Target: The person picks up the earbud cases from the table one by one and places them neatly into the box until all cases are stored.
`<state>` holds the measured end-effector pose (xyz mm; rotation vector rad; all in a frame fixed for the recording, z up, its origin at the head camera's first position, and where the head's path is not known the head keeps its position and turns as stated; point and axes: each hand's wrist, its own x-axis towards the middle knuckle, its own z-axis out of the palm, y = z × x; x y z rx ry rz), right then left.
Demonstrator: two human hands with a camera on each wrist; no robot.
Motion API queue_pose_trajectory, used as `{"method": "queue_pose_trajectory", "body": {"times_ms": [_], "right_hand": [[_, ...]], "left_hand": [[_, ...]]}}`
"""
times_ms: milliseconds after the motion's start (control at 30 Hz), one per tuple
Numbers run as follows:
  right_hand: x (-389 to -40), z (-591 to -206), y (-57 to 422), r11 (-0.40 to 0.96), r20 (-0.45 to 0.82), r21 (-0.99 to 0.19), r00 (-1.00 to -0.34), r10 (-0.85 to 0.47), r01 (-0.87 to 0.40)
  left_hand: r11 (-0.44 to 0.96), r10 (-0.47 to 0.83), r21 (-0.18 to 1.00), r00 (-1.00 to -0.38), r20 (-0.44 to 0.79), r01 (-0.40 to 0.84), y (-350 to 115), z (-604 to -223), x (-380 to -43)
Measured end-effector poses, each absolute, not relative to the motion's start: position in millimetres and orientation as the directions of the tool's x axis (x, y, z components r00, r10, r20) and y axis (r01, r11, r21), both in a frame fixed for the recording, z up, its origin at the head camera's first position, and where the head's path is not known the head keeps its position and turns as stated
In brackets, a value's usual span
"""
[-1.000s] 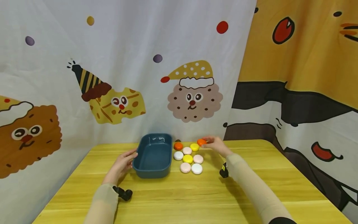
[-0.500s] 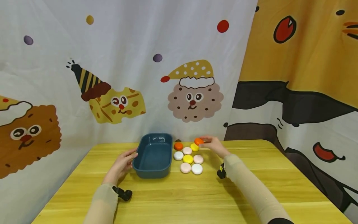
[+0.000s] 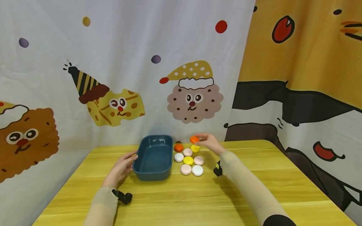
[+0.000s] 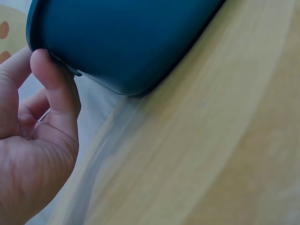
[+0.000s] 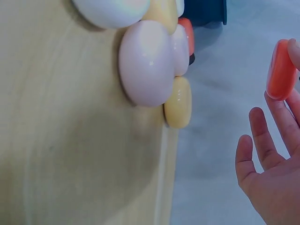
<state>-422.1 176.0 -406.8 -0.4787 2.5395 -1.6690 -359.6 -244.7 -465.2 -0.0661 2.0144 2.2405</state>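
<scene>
Between thumb and fingertips my right hand (image 3: 209, 142) pinches a glossy orange rounded disc (image 3: 194, 139), raised over the far side of the disc group. The right wrist view shows this orange disc (image 5: 282, 70) on edge, the other fingers spread loosely below it. My left hand (image 3: 121, 168) holds the left rim of a deep teal rectangular dish (image 3: 152, 176), its thumb at the rim in the left wrist view. Right of the dish lie several discs: one orange (image 3: 178, 147), a yellow one (image 3: 188, 160) in the middle, a farther yellow one (image 3: 195, 148), and pink and white ones.
The discs sit close together on a wooden table (image 3: 169, 201), a white disc (image 3: 197, 170) nearest the front. Behind the table's far edge hangs a cartoon-printed curtain (image 3: 127, 47). A small dark spot (image 3: 178, 142) shows behind the orange disc on the table.
My right hand has moved left and slightly up with the orange disc, past the far yellow disc. The left hand and the dish hold their place.
</scene>
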Motion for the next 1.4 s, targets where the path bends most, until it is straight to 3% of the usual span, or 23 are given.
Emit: {"method": "queue_pose_trajectory", "body": {"times_ms": [400,1400], "right_hand": [[-422.5,-393.6,165.8,0.401,0.156,-0.877,-0.946,-0.285,-0.265],[-432.2,-381.7,116.1,0.328,0.205,-0.882,-0.901,-0.383,-0.340]], "left_hand": [[-0.095,0.054,0.988,-0.991,-0.118,-0.123,-246.3,-465.1,-359.7],[-0.071,0.062,0.991,-0.992,-0.114,-0.118,-248.3,-466.3,-357.6]]}}
